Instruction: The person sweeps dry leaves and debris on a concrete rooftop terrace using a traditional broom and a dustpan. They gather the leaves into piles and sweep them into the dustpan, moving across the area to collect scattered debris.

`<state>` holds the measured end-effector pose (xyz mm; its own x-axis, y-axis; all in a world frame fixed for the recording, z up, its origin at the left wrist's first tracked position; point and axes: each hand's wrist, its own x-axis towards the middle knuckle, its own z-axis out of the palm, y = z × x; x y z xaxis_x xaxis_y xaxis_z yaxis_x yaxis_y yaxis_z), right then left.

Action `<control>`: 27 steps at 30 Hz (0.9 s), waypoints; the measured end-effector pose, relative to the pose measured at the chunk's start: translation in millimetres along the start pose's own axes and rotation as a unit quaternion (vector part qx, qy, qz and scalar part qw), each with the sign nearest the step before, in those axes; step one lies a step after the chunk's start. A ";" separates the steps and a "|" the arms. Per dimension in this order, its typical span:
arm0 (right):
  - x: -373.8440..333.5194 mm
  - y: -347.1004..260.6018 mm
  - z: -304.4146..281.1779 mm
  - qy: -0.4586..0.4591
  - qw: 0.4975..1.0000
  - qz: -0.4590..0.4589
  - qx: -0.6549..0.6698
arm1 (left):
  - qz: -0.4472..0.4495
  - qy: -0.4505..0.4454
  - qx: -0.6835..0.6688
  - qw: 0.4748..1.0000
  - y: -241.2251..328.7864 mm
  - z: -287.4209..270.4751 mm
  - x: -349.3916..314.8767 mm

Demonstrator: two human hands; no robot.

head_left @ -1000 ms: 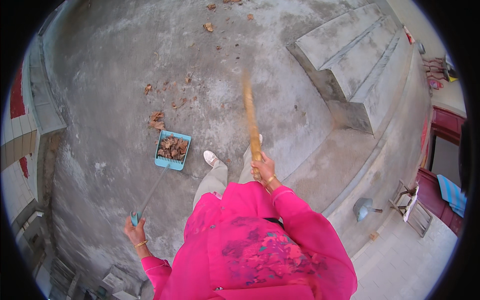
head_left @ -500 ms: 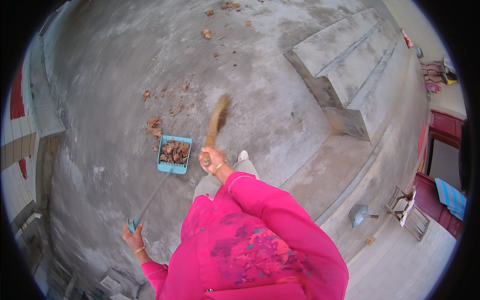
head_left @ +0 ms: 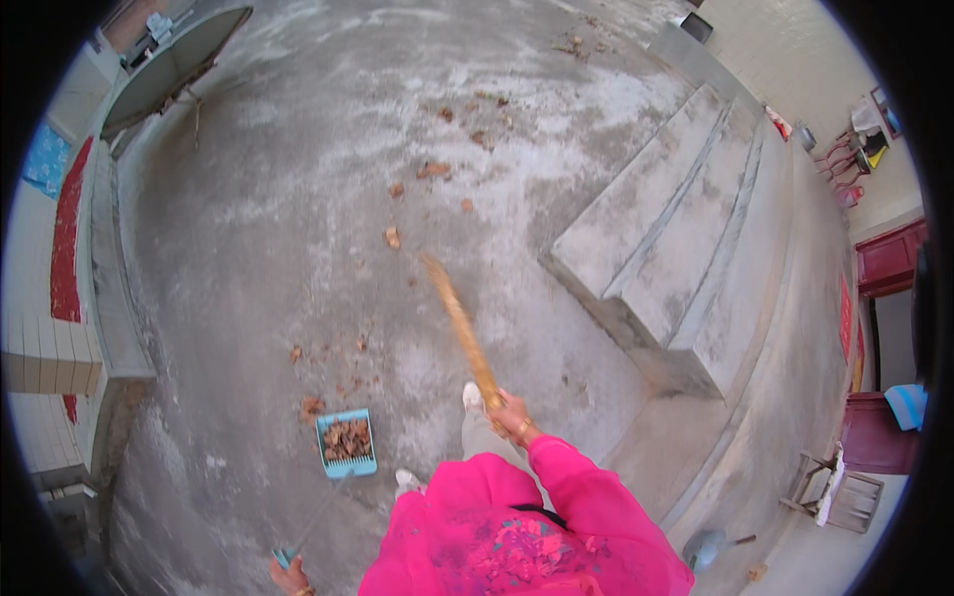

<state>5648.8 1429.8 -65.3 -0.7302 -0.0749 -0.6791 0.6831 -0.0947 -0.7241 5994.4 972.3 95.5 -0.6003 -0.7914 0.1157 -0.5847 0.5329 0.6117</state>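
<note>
My right hand (head_left: 512, 417) is closed around the handle end of a straw-coloured broom (head_left: 461, 323). The broom slants forward and left over the concrete, its far end slightly blurred. At the lower left, my left hand (head_left: 290, 576) grips the handle of a long-handled light blue dustpan (head_left: 352, 468); part of that hand is cut off by the picture's edge. Brown dry leaves (head_left: 346, 438) lie inside the pan, which rests on the ground. Just beyond its far left corner is a clump of leaves (head_left: 312, 407), and ahead of the broom lies a single leaf (head_left: 393, 237).
Concrete steps (head_left: 636, 238) rise at the right. More leaves (head_left: 433, 171) are scattered farther out. A low wall (head_left: 117, 268) borders the left side, with a large dish-like panel (head_left: 174, 74) beyond. A wooden chair (head_left: 835, 492) and a grey scoop (head_left: 704, 548) are at the lower right.
The broom has swung forward and to the right, away from the dustpan. My view has tipped up, showing more ground ahead. One shoe now shows farther forward.
</note>
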 end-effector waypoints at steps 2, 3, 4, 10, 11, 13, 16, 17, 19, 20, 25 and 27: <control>8.7 -13.2 -43.3 0.089 0.992 -0.011 -0.084 | -0.029 0.024 0.120 0.992 2.5 11.2 -1.8; 15.7 -18.8 -66.2 0.096 0.991 0.015 -0.093 | -0.042 0.037 0.090 0.994 3.1 16.9 -5.5; 24.6 -23.0 -87.7 0.108 0.987 0.053 -0.103 | -0.057 0.052 0.060 0.995 3.6 22.4 -9.3; 135.6 -21.8 -155.1 0.095 0.964 0.242 0.060 | -0.189 -0.110 0.346 0.913 27.6 38.0 -38.8; 156.0 -18.7 -149.1 0.047 0.951 0.294 0.077 | -0.192 -0.101 0.393 0.894 34.8 42.0 -46.8; 173.6 -6.6 -125.0 0.023 0.963 0.262 0.055 | -0.197 -0.089 0.487 0.846 48.8 48.0 -61.6; 163.3 0.3 -45.1 -0.013 0.977 0.212 0.009 | -0.267 -0.134 0.404 0.864 63.6 47.7 -76.6; 153.1 -5.5 -21.2 -0.013 0.983 0.185 -0.008 | -0.288 -0.148 0.374 0.869 64.8 46.6 -81.3; 135.5 -31.6 6.8 -0.038 0.987 0.153 -0.017 | -0.336 -0.174 0.317 0.870 61.7 40.1 -93.3; 127.7 -46.0 17.6 -0.061 0.987 0.147 -0.011 | -0.305 -0.096 0.204 0.925 56.4 40.6 -101.4; 101.5 -90.5 52.2 -0.173 0.980 0.094 -0.029 | -0.096 0.092 -0.007 0.991 16.7 38.5 -159.3; 80.8 -80.9 64.0 -0.171 0.957 -0.020 -0.233 | -0.199 0.112 0.188 0.955 7.9 35.2 -204.8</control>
<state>5533.9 1367.9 -53.9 -0.6620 -0.4093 -0.6279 0.5264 0.3425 -0.7782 6093.5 1149.1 49.1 -0.1825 -0.9756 0.1222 -0.9224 0.2129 0.3221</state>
